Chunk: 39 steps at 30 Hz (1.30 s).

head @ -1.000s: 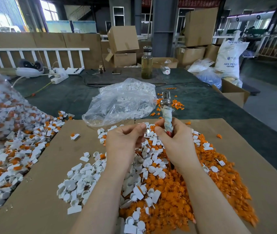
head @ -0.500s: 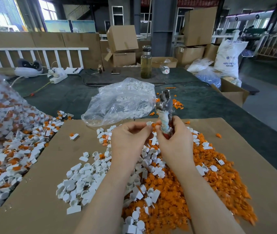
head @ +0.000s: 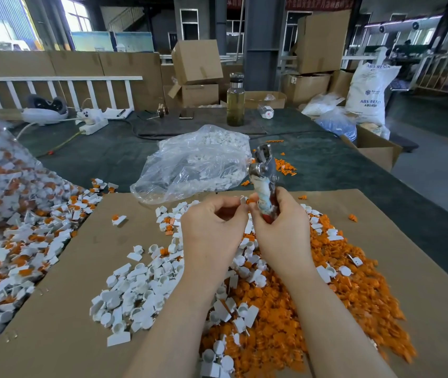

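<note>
My right hand (head: 280, 227) grips a pair of metal pliers (head: 263, 170) by its cloth-wrapped handle, jaws pointing up and away. My left hand (head: 212, 230) pinches a small white plastic piece (head: 242, 199) at its fingertips, right beside a small orange piece (head: 250, 201) at my right thumb. Both hands hover over a cardboard sheet (head: 62, 309). On it lie a pile of white plastic parts (head: 141, 285) and a pile of orange plastic parts (head: 354, 293).
A clear bag of white parts (head: 195, 165) lies beyond the cardboard. A large bag and spill of mixed white-orange parts (head: 7, 214) fill the left. Farther back stand a glass bottle (head: 235, 100), a power strip (head: 93, 126), cardboard boxes (head: 197, 62) and a white resin sack (head: 367, 91).
The pliers have tilted and risen slightly in my right hand. My two hands have drawn closer, bringing the white piece up to the orange one at my fingertips.
</note>
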Tool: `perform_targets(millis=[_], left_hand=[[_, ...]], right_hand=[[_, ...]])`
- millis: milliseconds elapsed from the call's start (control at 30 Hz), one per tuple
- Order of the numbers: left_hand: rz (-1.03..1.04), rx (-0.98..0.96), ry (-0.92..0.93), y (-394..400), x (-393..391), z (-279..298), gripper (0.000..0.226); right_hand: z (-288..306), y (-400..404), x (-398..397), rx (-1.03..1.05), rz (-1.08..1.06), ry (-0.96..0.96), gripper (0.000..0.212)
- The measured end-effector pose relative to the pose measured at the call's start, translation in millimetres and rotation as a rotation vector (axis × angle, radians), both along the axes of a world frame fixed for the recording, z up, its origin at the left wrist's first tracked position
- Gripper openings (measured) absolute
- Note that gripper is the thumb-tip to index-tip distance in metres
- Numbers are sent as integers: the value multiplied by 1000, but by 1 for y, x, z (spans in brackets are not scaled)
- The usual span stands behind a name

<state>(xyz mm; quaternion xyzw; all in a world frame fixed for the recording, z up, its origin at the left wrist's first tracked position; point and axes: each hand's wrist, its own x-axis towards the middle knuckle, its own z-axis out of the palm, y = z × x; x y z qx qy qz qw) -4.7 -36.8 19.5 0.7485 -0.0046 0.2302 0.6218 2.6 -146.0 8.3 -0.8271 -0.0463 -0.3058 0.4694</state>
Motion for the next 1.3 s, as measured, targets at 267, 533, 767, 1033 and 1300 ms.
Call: perform_targets(millis=[267, 533, 767, 1033, 1300], left_hand=[[44, 0, 0, 0, 0, 0, 16], [19, -207, 59, 10, 7, -5, 4], [1, -262, 26, 13, 7, -3, 5], [-27, -233, 11, 7, 5, -5, 6], [-40, -255, -5, 4, 4, -4, 7]], right_hand=[[3, -4, 0, -9, 113, 75, 20], [2, -11, 3, 132, 217, 97, 14], [4, -7, 0, 112, 227, 80, 10], [4, 1, 0, 62, 121, 28, 13], [5, 2, 0, 91, 129, 36, 19]])
